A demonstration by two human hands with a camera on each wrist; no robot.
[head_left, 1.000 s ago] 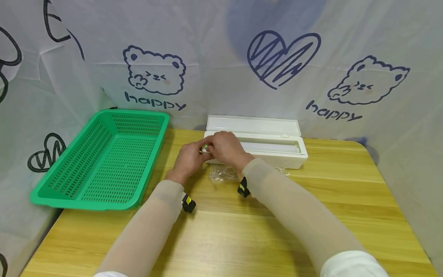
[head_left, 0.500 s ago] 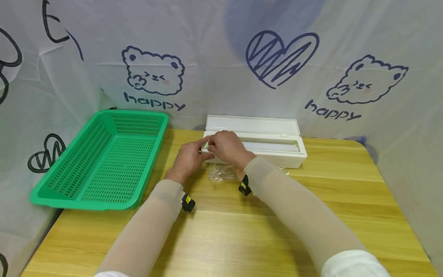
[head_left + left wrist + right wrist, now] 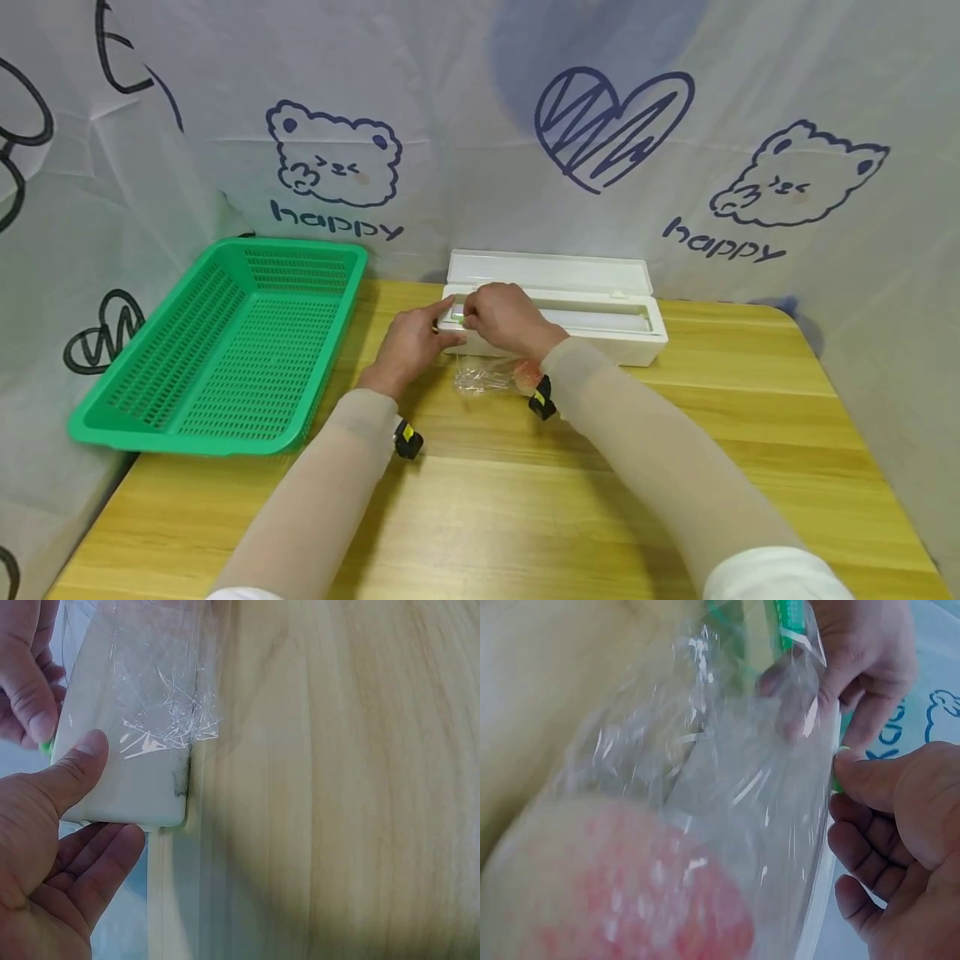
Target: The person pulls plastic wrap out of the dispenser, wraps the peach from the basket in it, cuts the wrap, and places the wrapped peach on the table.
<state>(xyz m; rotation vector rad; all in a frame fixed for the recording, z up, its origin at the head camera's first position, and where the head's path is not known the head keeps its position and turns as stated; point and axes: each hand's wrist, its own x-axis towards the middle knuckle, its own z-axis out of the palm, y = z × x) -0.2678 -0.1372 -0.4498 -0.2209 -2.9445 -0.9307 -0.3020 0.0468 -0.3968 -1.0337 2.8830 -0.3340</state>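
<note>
A white cling film box (image 3: 592,350) stands at the back of the table, its lid (image 3: 551,268) raised and a pale roll (image 3: 600,319) inside. My left hand (image 3: 408,346) grips the box's left end, with thumb and fingers on either side. Close beside it, my right hand (image 3: 506,317) pinches a small green slide cutter (image 3: 838,776) at the box's front edge. Clear cling film (image 3: 480,377) hangs crumpled over the front. A round fruit (image 3: 622,885), pale with red blotches, lies at the film below my right wrist; whether peach or apple, I cannot tell.
A green perforated plastic basket (image 3: 315,400) sits on the left of the wooden table (image 3: 480,517). Behind the table hangs a pale cloth (image 3: 465,150) with bear and heart drawings. Each wrist carries a small black camera.
My right hand has moved slightly right along the box, away from my left hand, with the green cutter. More of the fruit now shows. The left hand stays put.
</note>
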